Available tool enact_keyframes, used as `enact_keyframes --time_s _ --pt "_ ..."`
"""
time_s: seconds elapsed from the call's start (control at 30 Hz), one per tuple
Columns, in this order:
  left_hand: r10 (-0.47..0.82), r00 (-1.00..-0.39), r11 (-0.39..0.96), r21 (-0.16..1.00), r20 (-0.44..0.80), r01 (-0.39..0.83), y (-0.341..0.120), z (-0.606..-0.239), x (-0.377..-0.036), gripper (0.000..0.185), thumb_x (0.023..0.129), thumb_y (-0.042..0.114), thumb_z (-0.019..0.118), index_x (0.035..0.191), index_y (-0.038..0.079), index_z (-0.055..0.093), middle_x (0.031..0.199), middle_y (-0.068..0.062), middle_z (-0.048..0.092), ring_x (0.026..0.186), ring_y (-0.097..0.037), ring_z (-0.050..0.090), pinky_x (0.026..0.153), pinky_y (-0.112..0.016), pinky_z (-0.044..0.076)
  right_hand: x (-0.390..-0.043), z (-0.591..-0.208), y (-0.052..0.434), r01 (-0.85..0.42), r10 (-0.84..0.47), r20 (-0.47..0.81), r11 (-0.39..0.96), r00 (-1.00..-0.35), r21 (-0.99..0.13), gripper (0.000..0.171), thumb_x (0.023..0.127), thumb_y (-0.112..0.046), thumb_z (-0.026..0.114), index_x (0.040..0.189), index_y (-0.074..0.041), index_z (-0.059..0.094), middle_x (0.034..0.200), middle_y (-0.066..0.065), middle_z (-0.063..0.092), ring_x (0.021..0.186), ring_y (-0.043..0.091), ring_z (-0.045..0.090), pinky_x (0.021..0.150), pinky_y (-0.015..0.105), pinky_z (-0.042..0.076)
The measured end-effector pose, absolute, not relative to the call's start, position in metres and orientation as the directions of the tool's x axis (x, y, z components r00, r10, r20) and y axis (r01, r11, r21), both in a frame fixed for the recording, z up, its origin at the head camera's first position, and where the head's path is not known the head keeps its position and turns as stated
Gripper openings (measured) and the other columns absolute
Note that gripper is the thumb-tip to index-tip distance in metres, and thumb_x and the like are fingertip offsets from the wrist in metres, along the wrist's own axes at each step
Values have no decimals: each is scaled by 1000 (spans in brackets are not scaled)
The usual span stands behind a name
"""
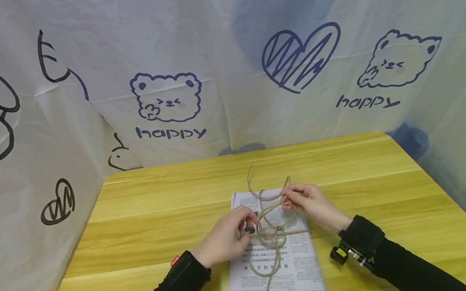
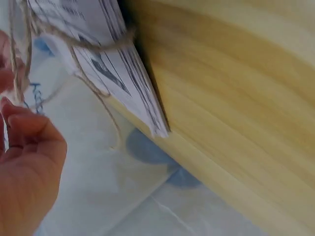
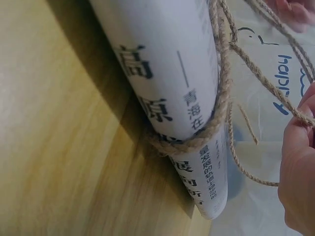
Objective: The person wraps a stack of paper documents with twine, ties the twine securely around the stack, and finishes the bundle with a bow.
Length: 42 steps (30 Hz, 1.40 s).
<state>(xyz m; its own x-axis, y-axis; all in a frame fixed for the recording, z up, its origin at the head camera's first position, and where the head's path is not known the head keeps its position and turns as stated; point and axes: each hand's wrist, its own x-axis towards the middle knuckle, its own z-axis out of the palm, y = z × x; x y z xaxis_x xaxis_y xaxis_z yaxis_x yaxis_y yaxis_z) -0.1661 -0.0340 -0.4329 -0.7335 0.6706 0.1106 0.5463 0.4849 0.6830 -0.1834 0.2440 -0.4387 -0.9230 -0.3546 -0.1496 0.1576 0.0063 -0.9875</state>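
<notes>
From where I sit the main worry is slack: the twine (image 1: 273, 222) is wound round the newspaper stack (image 1: 277, 256) only loosely, and if either hand lets its strand go limp, I judge the crossing near the middle could open and the wraps slide toward the stack's end. The right wrist view shows the doubled wrap (image 3: 216, 128) biting near a corner of the stack (image 3: 162, 73), so a sideways pull could drag it off that edge or crumple the sheets. The tangle of loops between the hands could also snag into a false knot. My left hand (image 1: 225, 239) has its fingers curled, pinching the twine beside a small dark object (image 1: 249, 228) that I cannot identify; in the left wrist view the fingers (image 2: 29, 132) close on a thin strand (image 2: 19, 59). My right hand (image 1: 313, 205) pinches a raised strand between thumb and fingertips, held above the paper. The twine is rough tan jute, fuzzy and twisted, with a free tail trailing toward me. The stack is a flat bundle of printed sheets lying mid-worktop (image 1: 161, 200), its long side pointing at me, pages slightly fanned at the edge.
</notes>
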Motion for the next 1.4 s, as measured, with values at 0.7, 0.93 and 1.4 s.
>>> enact_keyframes --time_s 0.7,0.93,1.4 --pt "626 -762 515 822 -167 244 -15 -440 -187 22 95 10 67 115 6 71 61 -1 61 55 -23 63 55 -21 44 -182 -439 242 131 -388 -117 -9 -914 -991 40 109 -17 46 131 17 48 113 3 62 97 9 68 92 28 57" --pt "558 -810 590 773 -182 232 -7 -440 -187 31 95 12 57 121 0 69 52 5 50 43 -8 43 49 -22 29 -182 -442 242 134 -461 -93 -56 -882 -989 21 107 -22 51 115 -6 63 107 0 63 91 7 68 85 24 57" --pt "664 -678 194 948 -316 -252 -23 -450 -199 13 100 5 54 107 -5 60 70 3 66 58 -4 62 56 -15 49 -179 -451 251 77 -502 -47 -41 -864 -996 20 108 -21 49 111 -6 62 104 -2 64 91 5 68 83 22 57"
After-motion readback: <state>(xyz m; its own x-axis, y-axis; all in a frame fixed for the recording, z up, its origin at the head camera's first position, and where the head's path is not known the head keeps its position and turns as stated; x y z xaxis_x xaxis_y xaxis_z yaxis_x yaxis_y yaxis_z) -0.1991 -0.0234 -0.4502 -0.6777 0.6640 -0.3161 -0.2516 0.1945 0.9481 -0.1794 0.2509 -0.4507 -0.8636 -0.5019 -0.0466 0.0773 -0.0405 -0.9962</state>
